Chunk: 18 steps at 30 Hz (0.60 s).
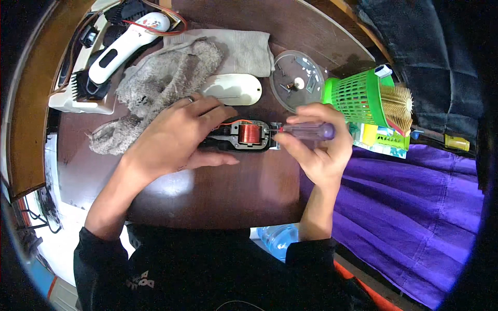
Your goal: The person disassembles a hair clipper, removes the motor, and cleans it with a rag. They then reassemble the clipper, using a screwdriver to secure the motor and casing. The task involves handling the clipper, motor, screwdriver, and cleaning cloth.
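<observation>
An opened hair clipper lies on the brown table in front of me, its red copper coil exposed in the black housing. My left hand is closed around the clipper's left end. In my right hand is a screwdriver with a clear purple handle, gripped between thumb and fingers. Its shaft points left, and the tip is at the clipper's blade end; whether it sits in a screw is too small to tell. Just beyond the clipper rests a loose white casing shell, partly behind my left fingers.
A clear round dish holds small screws and metal parts. Farther left are a grey towel, a folded white cloth, and a white tray with a white clipper and combs. At right stands a green basket with a bristle brush.
</observation>
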Each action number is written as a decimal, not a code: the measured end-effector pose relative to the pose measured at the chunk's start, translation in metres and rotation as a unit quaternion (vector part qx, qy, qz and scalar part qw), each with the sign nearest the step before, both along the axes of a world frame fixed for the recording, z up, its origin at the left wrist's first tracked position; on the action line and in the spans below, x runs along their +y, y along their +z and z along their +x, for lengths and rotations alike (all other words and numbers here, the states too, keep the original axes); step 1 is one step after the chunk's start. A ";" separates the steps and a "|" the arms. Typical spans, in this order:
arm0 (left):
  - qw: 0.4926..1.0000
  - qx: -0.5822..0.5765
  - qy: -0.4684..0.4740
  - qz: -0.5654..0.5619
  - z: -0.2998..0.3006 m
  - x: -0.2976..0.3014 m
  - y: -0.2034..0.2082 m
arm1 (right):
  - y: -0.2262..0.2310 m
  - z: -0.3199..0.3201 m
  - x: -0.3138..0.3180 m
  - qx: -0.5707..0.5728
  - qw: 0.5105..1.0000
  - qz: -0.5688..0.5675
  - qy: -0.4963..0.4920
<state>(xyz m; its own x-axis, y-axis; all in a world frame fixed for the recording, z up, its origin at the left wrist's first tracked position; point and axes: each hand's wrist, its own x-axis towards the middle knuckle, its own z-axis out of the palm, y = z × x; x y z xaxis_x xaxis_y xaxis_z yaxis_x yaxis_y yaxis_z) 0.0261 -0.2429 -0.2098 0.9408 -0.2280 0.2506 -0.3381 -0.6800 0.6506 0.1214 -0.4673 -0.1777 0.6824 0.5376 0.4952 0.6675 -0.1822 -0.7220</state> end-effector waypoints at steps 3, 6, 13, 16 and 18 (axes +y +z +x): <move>0.996 -0.029 -0.009 -0.084 0.009 -0.007 0.009 | 0.016 0.004 0.009 -0.044 0.993 -0.102 0.029; 0.983 -0.056 -0.080 -0.158 0.032 -0.021 0.012 | 0.017 0.005 0.011 -0.052 0.991 -0.125 0.010; 0.950 0.020 -0.232 -0.210 0.074 -0.035 -0.006 | 0.035 -0.001 0.002 0.058 0.998 -0.030 0.013; 0.920 0.052 -0.266 -0.283 0.074 -0.037 -0.007 | 0.050 -0.005 -0.008 0.135 0.984 0.062 0.098; 0.916 0.054 -0.252 -0.307 0.074 -0.037 -0.014 | 0.046 -0.002 -0.012 0.103 0.989 0.048 0.099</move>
<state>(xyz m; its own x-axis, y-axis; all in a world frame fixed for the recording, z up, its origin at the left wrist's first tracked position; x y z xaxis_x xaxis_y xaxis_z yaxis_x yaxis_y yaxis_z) 0.0999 -0.2799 -0.2237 0.7813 -0.4878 0.3894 -0.4202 0.0503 0.9061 0.1196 -0.4793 -0.1315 0.6602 0.6282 0.4118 0.5198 0.0137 -0.8542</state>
